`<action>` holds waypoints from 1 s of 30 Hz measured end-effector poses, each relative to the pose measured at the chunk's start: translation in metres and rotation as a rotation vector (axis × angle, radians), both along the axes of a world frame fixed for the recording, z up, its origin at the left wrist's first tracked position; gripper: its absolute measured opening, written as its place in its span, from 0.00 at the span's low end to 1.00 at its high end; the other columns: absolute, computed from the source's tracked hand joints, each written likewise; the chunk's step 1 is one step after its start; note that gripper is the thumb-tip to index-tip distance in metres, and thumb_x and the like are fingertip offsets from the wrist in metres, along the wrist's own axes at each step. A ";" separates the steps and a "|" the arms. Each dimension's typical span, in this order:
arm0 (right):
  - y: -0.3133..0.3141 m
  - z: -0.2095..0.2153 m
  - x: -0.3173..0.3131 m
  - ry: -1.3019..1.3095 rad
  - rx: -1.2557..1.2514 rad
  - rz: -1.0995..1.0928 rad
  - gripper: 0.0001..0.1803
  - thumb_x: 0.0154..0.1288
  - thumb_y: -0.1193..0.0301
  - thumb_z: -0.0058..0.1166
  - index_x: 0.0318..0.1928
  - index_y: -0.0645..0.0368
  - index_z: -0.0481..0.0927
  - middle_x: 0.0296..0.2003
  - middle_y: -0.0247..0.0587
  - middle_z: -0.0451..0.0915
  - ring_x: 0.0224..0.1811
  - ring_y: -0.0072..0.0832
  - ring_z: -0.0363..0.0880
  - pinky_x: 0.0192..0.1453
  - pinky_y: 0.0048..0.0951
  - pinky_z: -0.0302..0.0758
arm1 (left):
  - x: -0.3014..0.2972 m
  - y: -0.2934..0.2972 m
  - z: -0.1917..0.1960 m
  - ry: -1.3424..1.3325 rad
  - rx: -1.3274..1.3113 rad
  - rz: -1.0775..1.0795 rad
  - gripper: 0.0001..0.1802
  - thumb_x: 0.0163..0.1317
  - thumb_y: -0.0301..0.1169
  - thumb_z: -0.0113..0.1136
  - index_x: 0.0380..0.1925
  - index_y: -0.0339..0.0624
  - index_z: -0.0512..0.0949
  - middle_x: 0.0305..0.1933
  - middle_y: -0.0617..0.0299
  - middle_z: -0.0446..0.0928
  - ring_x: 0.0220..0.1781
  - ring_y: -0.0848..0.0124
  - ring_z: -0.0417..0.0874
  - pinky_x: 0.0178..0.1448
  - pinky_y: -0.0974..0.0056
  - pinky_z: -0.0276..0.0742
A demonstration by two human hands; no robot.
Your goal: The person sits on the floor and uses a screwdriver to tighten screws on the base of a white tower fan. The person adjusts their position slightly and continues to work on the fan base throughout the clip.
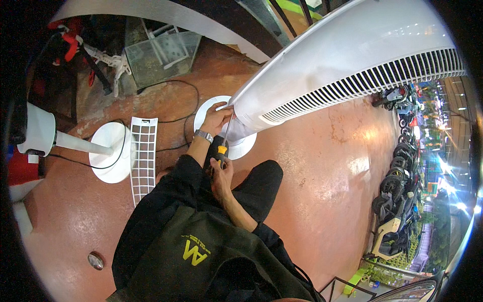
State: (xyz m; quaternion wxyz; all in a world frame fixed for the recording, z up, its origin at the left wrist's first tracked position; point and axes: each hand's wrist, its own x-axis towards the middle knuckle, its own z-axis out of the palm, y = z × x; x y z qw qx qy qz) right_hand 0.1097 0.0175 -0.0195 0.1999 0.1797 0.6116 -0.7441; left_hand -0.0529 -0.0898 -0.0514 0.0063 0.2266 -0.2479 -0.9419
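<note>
A large white tower fan (312,65) with a slatted grille stretches from the middle to the upper right. Its lower end meets a round white base (246,148) on the floor. My left hand (217,119), with a metal watch at the wrist, grips the casing's lower edge. Closed around the yellow and black handle of a screwdriver (221,151) is my right hand (222,177). The screwdriver's shaft points up to the casing beside my left fingers. Its tip and any screw there are too small to make out.
A white grid panel (143,156) lies left of me, beside a white pedestal stand (108,151). Black cable (197,95) curls over the reddish floor. A clear bin (163,58) stands at the upper left. A small round metallic object (95,260) rests at lower left. Motorbikes (395,186) line the right.
</note>
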 end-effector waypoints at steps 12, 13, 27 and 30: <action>-0.009 0.002 0.004 0.008 -0.027 0.019 0.18 0.70 0.64 0.48 0.56 0.57 0.65 0.42 0.39 0.75 0.39 0.28 0.76 0.40 0.31 0.75 | -0.008 -0.007 0.002 0.049 -0.154 -0.083 0.23 0.54 0.14 0.59 0.51 0.29 0.64 0.49 0.45 0.76 0.44 0.61 0.83 0.50 0.61 0.83; -0.011 0.002 0.002 -0.035 -0.106 -0.024 0.18 0.70 0.64 0.47 0.56 0.56 0.64 0.42 0.39 0.75 0.39 0.29 0.76 0.40 0.32 0.75 | -0.008 -0.008 0.002 0.039 -0.136 -0.083 0.23 0.55 0.15 0.59 0.51 0.29 0.65 0.49 0.45 0.76 0.43 0.61 0.83 0.50 0.62 0.83; -0.030 0.021 -0.003 -0.297 -0.308 -0.143 0.20 0.68 0.66 0.50 0.56 0.58 0.64 0.41 0.36 0.74 0.39 0.29 0.77 0.40 0.35 0.77 | -0.024 -0.024 -0.007 -0.024 -0.147 -0.274 0.23 0.59 0.16 0.54 0.55 0.31 0.62 0.50 0.48 0.74 0.50 0.63 0.79 0.55 0.63 0.80; -0.034 0.039 -0.005 -0.331 -0.459 -0.187 0.13 0.69 0.69 0.46 0.49 0.61 0.64 0.34 0.38 0.74 0.29 0.28 0.75 0.30 0.32 0.75 | -0.026 -0.028 -0.005 0.012 -0.138 -0.362 0.25 0.59 0.16 0.54 0.56 0.30 0.60 0.49 0.50 0.74 0.50 0.63 0.79 0.55 0.62 0.80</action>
